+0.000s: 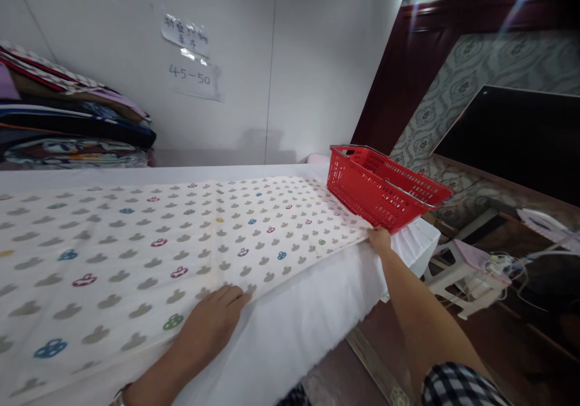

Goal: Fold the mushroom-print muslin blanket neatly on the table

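Note:
A white cloth [235, 237] printed with grey, blue, red and green mushroom-like shapes lies spread over the table, with crease lines across it. At its near edge, my left hand [215, 318] rests with bent fingers closed on the border; the thumb side is partly hidden. My right hand [379, 238] is stretched out to the right and pinches the cloth's near right corner. Just beyond that hand stands a red plastic basket [362, 182] with metal handles, close against the cloth's right end.
Folded fabrics [72, 116] are piled at the back left. A white cover [312, 309] hangs over the table's front edge. Paper signs [194, 80] are fixed to the wall. To the right are a white stool [466, 273] with cables and a dark screen [512, 140].

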The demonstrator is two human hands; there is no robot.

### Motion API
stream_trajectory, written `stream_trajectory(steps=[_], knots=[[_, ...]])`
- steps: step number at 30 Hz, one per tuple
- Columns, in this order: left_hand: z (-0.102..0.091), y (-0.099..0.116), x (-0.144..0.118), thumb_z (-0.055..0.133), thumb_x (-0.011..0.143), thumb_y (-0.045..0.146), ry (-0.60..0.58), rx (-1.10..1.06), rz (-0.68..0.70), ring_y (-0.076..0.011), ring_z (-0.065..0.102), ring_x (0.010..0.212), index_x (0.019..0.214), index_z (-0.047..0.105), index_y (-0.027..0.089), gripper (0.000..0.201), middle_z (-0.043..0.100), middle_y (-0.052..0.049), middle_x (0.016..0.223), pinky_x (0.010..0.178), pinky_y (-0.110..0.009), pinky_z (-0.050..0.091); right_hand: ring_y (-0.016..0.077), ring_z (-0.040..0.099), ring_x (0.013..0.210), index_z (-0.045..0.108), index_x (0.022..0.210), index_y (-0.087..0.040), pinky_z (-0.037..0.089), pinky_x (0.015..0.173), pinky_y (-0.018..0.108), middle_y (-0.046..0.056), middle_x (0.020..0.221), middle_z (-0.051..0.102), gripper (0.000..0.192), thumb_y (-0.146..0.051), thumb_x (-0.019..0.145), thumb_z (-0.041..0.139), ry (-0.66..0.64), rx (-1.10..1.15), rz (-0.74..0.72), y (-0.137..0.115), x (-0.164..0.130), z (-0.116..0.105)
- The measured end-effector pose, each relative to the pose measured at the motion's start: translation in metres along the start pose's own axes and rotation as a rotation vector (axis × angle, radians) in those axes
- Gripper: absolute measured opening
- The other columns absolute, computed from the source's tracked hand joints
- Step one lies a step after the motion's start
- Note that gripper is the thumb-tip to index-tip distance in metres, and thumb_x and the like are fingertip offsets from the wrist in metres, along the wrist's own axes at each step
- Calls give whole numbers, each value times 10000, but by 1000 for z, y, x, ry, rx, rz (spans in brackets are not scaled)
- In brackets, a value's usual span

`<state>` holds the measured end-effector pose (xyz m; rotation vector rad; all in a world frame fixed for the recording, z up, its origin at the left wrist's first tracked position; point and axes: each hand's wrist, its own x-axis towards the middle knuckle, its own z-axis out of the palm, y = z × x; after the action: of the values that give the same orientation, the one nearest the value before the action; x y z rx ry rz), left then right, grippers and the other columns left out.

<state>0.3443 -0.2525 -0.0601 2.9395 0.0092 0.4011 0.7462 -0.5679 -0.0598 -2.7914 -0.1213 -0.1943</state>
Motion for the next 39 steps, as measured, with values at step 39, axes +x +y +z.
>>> stream_trajectory(steps=[39], knots=[[-11,4,98,349,899,233,-149,-114,-340,-152,558,718,815,529,180,206,598,-28,885,609,-266,365,162,550,856,676,800,-191,389,753,237,41,877,650,171,-186,851,513,-160,127,-743,-92,-57,11]])
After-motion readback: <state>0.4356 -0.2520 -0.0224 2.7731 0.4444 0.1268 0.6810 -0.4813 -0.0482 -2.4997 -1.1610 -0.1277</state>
